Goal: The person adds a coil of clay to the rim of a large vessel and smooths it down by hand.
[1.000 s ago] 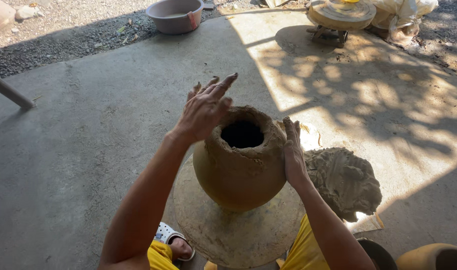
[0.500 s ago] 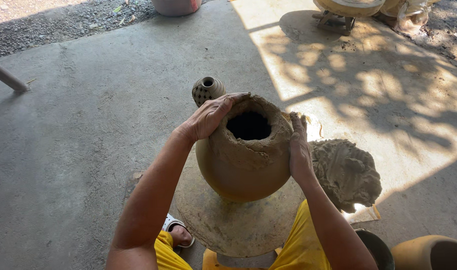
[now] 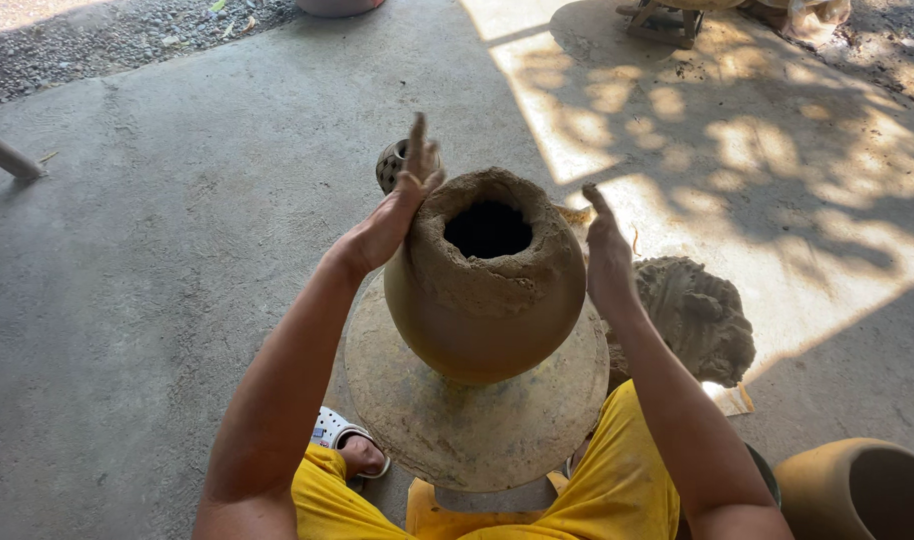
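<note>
A round brown clay pot with a rough, thick rim and a dark mouth stands on a flat round wheel in front of me. My left hand presses flat against the pot's left shoulder, fingers straight and pointing up. My right hand lies against the right side of the pot near the rim, fingers extended. Neither hand grips anything.
A lump of grey clay sits on the concrete floor to the right of the wheel. A small perforated clay piece lies behind my left hand. An orange-brown pot stands at the bottom right. Gravel borders the far left.
Both hands have slid from the rim down to the pot's sides, fingers now straight. The view has tilted down, and the far bowl has left the frame.
</note>
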